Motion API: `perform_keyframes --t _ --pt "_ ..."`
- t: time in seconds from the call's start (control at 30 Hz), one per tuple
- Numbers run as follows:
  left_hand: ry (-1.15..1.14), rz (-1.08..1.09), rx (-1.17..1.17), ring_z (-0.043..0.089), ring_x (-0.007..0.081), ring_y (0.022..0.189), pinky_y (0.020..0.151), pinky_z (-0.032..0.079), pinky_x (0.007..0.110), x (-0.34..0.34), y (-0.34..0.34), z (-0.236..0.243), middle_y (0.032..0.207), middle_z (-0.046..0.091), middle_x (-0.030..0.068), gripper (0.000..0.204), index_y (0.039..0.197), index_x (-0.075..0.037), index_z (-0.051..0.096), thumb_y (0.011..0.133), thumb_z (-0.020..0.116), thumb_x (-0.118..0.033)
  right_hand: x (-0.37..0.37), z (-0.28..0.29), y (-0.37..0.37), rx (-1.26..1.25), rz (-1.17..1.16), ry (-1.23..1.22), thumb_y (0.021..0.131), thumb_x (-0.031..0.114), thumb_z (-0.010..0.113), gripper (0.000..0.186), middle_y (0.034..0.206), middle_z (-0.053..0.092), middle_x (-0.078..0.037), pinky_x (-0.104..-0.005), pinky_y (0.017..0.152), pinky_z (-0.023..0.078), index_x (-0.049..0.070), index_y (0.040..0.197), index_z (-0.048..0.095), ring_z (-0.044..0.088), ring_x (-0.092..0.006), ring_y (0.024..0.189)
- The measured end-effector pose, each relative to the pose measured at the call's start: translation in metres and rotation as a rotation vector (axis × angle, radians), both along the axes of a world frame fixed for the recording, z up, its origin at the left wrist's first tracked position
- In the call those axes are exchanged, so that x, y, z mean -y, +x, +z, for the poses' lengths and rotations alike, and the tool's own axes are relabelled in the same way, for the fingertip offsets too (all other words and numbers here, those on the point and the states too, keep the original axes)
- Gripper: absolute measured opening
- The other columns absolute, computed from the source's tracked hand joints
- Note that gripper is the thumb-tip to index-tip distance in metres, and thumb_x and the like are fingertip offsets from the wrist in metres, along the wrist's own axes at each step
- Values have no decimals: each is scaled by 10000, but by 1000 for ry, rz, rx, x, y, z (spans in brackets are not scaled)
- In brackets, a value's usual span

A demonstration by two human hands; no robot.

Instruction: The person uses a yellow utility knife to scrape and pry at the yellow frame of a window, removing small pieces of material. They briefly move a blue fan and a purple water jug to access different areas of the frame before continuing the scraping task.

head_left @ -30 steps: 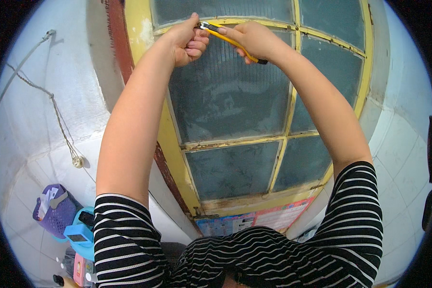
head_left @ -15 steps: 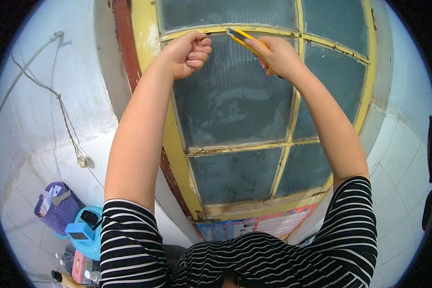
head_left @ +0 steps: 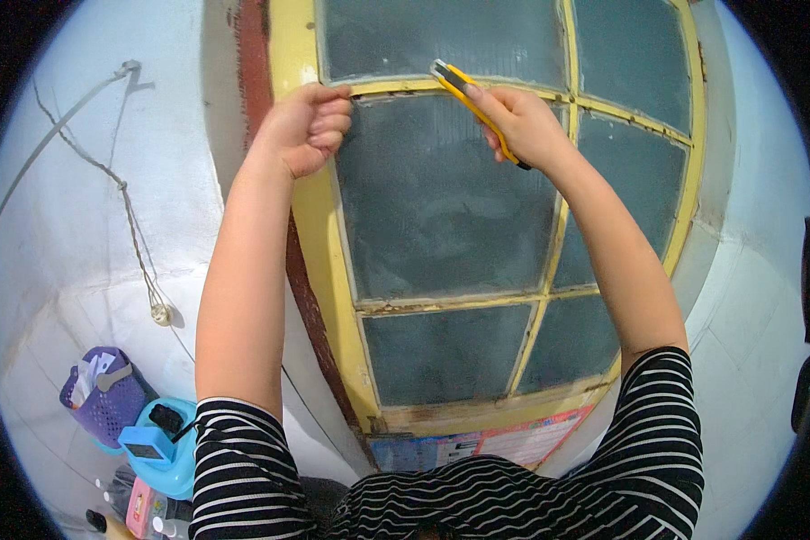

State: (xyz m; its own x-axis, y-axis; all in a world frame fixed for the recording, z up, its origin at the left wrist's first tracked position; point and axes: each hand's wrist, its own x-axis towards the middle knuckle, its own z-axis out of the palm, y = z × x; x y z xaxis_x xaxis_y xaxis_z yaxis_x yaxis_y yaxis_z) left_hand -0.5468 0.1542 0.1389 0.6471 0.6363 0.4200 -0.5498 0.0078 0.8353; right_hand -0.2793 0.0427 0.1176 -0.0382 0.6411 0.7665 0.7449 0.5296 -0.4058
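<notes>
My right hand (head_left: 526,126) is wrapped round a yellow and black utility knife (head_left: 486,112). The knife's tip points up and left, against or just in front of the upper horizontal bar (head_left: 396,87) of a yellow-framed window (head_left: 328,261). At the left end of that same bar is my left hand (head_left: 310,130), its fingers curled and its thumb and forefinger pinched together. Whatever lies in that pinch, if anything, cannot be made out. Below both hands is a large dull grey glass pane (head_left: 445,198). Paint on the bars is chipped and worn.
On the left wall hang a twisted cord (head_left: 130,216) and a pale hose (head_left: 49,135). At the lower left stand a purple basket (head_left: 108,405), a light-blue plastic tub (head_left: 178,463) with a small blue box (head_left: 147,445), and several bottles. A dark red post (head_left: 256,63) borders the window.
My left hand has moved left and slightly down along the bar to its left end. The knife in my right hand stays near the bar's middle. The whole view has shifted a little.
</notes>
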Motion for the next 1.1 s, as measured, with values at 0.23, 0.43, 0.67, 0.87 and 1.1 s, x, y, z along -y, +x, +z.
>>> perform_keyframes --t 0.23,0.43,0.67,0.87,1.1 --pt "96 153 370 265 42 476 378 185 198 -29 -32 17 614 300 -53 159 993 -42 509 977 435 -181 -30 67 -78 127 -57 172 947 495 489 504 628 624 -65 -309 489 491 17 866 623 621 -164 508" --pt "198 283 325 255 44 483 405 200 198 -22 -24 9 621 293 -61 192 1024 -38 508 1000 432 -212 -67 95 -101 188 -184 136 952 485 479 497 676 656 -76 -324 535 516 18 933 650 649 -178 533" --pt "214 309 306 247 44 478 402 190 201 -25 -26 8 620 291 -61 188 1034 -38 513 1003 422 -201 -71 93 -109 113 -78 114 939 502 514 525 642 575 -53 -281 487 480 -8 903 630 577 -144 498" --pt "210 330 310 246 41 477 403 191 200 -20 -23 8 611 280 -66 200 1061 -31 523 1000 429 -196 -65 96 -110 153 -123 126 939 490 519 501 632 561 -39 -275 471 459 3 908 634 554 -128 485" --pt "237 326 303 240 45 472 409 198 205 -22 -24 7 604 277 -65 220 1066 -22 529 1003 422 -204 -65 89 -112 89 -55 107 945 481 517 490 613 539 -11 -243 462 430 5 932 631 528 -96 472"
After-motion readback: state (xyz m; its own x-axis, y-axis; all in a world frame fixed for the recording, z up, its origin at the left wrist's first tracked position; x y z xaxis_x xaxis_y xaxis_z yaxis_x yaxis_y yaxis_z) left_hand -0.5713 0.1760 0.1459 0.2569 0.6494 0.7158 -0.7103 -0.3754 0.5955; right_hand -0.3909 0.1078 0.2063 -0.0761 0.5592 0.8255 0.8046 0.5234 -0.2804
